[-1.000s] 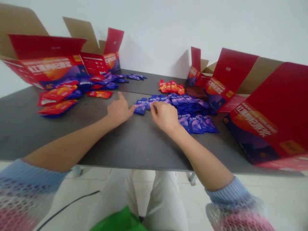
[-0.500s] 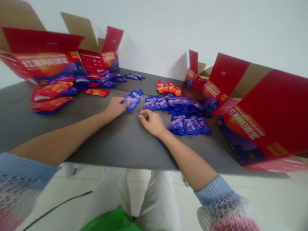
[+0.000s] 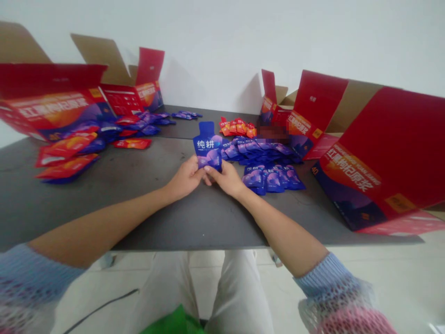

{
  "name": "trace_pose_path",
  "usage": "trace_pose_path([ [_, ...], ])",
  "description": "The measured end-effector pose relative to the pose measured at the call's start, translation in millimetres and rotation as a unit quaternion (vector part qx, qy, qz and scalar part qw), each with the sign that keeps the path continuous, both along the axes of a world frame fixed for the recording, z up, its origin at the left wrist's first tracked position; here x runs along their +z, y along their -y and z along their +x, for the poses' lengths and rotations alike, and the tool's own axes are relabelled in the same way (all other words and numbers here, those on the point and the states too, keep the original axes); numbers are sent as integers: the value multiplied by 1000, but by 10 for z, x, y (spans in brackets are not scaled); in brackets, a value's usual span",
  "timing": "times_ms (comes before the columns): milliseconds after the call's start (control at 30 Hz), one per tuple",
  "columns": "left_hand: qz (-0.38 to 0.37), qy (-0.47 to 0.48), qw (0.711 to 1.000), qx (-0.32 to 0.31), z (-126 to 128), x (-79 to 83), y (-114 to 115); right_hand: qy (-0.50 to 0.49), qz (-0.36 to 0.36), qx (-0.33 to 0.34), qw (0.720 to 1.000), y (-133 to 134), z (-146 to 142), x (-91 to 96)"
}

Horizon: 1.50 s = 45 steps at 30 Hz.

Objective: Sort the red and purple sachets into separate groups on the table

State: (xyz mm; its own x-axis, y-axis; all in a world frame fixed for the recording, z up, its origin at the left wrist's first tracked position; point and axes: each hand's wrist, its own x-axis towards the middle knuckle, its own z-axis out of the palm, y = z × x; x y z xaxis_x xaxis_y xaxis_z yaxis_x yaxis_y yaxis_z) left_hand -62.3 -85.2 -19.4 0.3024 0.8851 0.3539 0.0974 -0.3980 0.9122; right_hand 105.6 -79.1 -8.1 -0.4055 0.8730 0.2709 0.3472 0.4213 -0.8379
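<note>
A blue-purple pouch [image 3: 207, 147] with white lettering stands upright between my hands, its narrow neck pointing up. My left hand [image 3: 187, 175] grips its lower left corner, and my right hand [image 3: 225, 177] pinches the lower right; the thumbs nearly meet at the bottom edge. Just beyond my right hand, a fanned row of blue pouches [image 3: 273, 178] lies on the grey table [image 3: 167, 227]. A larger overlapping pile of blue pouches [image 3: 255, 149] is behind that row. Whether one pouch or more is in my grip, I cannot tell.
Red and orange pouches [image 3: 238, 127] lie behind the blue pile. At left, mixed pouches [image 3: 73, 153] spread before open red cartons [image 3: 55, 106]. Another open carton [image 3: 368, 171] stands at the right near the table's front edge, with smaller cartons [image 3: 276, 104] behind.
My left hand has brought the pouch right and nearer, turning it upright. My right hand, free before, has closed on its lower right side. The view has shifted slightly.
</note>
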Motion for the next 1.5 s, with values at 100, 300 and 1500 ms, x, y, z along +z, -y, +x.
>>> trace_pose_path([
  [100,-39,-10,999,-19,-42,64,-55,59,30,-57,996,14,3,27],
  [300,-124,8,990,-60,-70,141,-118,134,72,-71,986,17,79,101],
  [1500,-123,39,990,60,-149,168,-176,319,28,66,945,223,83,336],
])
